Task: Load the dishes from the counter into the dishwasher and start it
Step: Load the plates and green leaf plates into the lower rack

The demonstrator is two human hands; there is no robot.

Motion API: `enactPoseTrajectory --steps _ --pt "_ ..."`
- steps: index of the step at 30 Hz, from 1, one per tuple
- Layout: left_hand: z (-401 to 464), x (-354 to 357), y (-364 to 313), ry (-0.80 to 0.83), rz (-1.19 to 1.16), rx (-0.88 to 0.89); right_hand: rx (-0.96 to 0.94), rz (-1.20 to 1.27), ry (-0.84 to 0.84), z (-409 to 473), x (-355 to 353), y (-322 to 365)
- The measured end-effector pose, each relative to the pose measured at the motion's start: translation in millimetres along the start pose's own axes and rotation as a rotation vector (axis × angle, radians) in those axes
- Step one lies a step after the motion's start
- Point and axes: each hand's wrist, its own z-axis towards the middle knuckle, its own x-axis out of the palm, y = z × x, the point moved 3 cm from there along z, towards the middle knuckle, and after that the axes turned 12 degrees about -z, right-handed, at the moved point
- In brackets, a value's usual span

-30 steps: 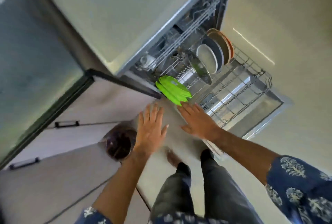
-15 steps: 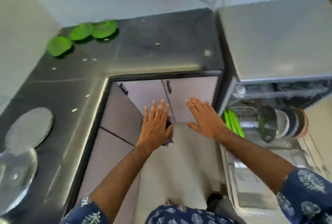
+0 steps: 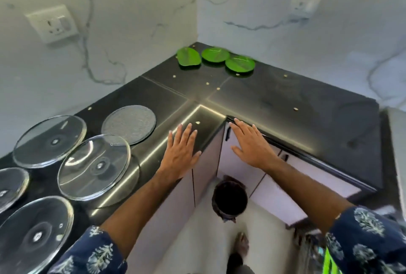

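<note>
Three green plates (image 3: pixel 216 59) are lying in the far corner of the black worktop (image 3: pixel 285 98), glass plates (image 3: pixel 94 166) nearer left; the view is swinging here from the dishwasher rack seen a second ago. Both the left hand (image 3: pixel 181 153) and right hand (image 3: pixel 252 144) are hovering empty, fingers straight, so another pickup is probably coming.

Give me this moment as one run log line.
left hand: open, empty | right hand: open, empty | green plates: counter corner | glass plates: counter left

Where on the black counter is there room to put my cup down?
The right counter is bare, from the green plates in the corner out to its end. Another free patch lies between those plates and the grey disc. The left side is crowded with glass plates.
</note>
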Motion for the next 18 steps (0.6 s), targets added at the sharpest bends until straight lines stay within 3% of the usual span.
enactPoseTrajectory --steps 18 --pt "321.5 68.4 115.4 -0.025 -0.075 -0.410 -0.271 0.207 0.070 371.0 95.3 -117.6"
